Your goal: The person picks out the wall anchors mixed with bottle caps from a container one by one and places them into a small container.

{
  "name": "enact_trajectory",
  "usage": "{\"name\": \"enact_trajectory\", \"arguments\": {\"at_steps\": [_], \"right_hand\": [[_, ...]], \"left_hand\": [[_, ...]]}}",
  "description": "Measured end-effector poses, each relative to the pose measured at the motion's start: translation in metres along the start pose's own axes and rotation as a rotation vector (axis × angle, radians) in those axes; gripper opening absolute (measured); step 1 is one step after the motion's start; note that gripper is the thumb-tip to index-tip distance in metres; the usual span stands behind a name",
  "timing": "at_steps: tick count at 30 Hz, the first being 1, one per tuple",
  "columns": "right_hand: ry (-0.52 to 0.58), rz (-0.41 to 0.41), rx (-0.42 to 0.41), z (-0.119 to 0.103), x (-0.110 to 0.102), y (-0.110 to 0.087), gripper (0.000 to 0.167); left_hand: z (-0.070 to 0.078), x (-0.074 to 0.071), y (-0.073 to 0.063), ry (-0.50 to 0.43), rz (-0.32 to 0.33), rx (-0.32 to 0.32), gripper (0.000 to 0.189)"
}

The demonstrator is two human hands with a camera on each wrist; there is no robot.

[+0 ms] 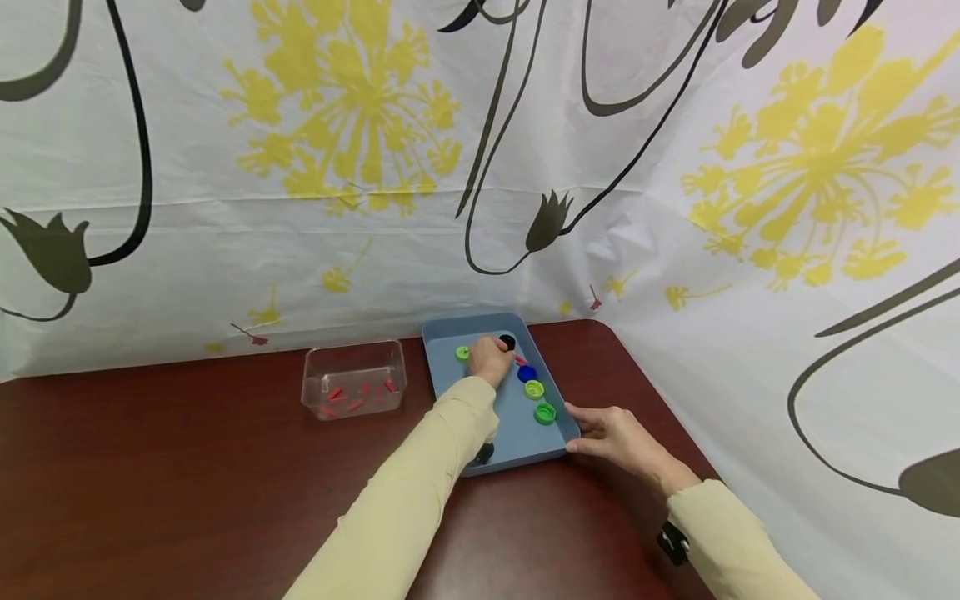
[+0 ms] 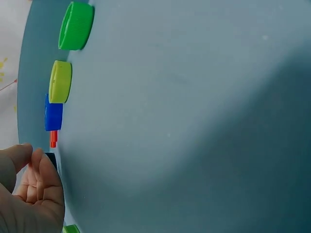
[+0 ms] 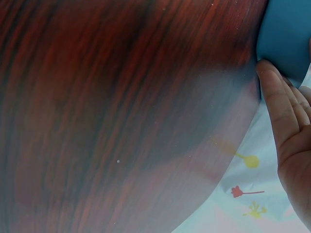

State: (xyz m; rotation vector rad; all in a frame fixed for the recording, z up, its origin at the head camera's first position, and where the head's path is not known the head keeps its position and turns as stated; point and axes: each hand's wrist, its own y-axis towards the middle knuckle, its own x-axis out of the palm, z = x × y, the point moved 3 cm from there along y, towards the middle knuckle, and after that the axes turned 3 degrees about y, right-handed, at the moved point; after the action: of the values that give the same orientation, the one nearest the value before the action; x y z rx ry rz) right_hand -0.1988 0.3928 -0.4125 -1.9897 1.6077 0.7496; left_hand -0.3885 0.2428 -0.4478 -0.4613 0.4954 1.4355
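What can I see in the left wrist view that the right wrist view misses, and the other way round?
Only the left wrist view: the left hand beside a dark piece, a red piece, and the blue cap, yellow-green cap and green cap, with a bit of another green piece at the bottom edge.

Only the right wrist view: the right hand, its fingers touching the tray's side, and the dark red-brown table.

Both: part of the blue tray and part of the white printed sheet.
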Motion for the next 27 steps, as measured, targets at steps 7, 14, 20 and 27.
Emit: {"name": "enact_trajectory", "arguments": {"at_steps": [7,14,20,27], "right_hand": [[0.003,-0.001,-0.009,0.001,0.0,0.0,0.067],[0.01,0.001,-0.02,0.002,0.0,0.0,0.066],[0.015,-0.005,-0.021,0.002,0.001,-0.001,0.067],[0.011,0.004,-0.023,0.002,0.001,0.0,0.066]], "left_hand": [[0.018,-0.016,-0.027,0.112,-0.007,0.02,0.012],[0.022,-0.013,-0.031,0.188,-0.019,0.047,0.015],[0.023,-0.012,-0.033,0.241,-0.023,0.056,0.027],[0.023,-0.006,-0.032,0.279,-0.013,0.03,0.029]]}}
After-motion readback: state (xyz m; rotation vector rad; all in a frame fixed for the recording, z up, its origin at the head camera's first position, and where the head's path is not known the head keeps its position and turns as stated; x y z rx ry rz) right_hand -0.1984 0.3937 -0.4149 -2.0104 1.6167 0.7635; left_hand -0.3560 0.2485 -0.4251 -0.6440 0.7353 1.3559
